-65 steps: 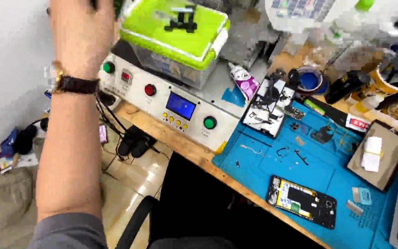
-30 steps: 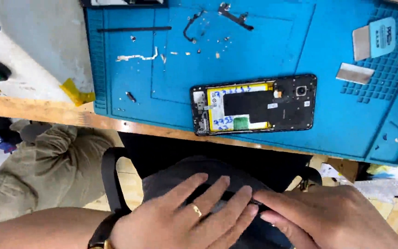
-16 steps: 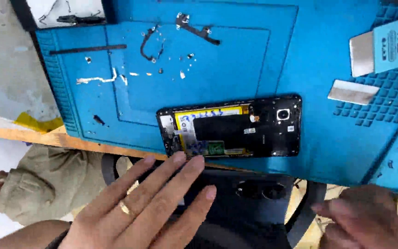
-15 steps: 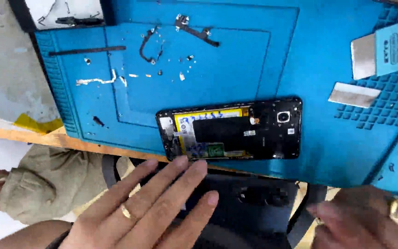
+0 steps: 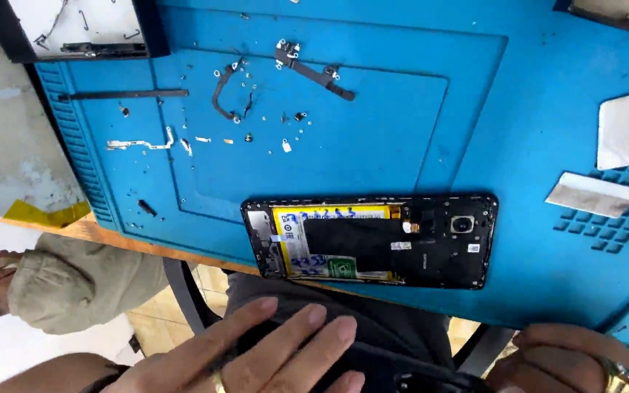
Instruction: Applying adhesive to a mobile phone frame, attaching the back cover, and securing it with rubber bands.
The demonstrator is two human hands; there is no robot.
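Note:
An opened black phone (image 5: 370,241) with its back off lies on the blue work mat (image 5: 373,131), near the mat's front edge; a yellow battery and dark boards show inside. My left hand (image 5: 256,356) is below the table edge, fingers spread flat over dark cloth on my lap, a ring on one finger. It holds nothing. Only part of my right hand (image 5: 584,360) shows at the bottom right, ringed, fingers curled; whether it holds anything is hidden.
Small screws, metal brackets and a flex cable (image 5: 314,69) are scattered on the mat's upper left. White and grey pads (image 5: 595,193) lie at right. A white tray (image 5: 74,25) sits top left. Another person's knee (image 5: 74,284) is at the lower left.
The view has closed in on the phone. My left hand has slid a little right and lower below the table edge; my right hand stays at the bottom right.

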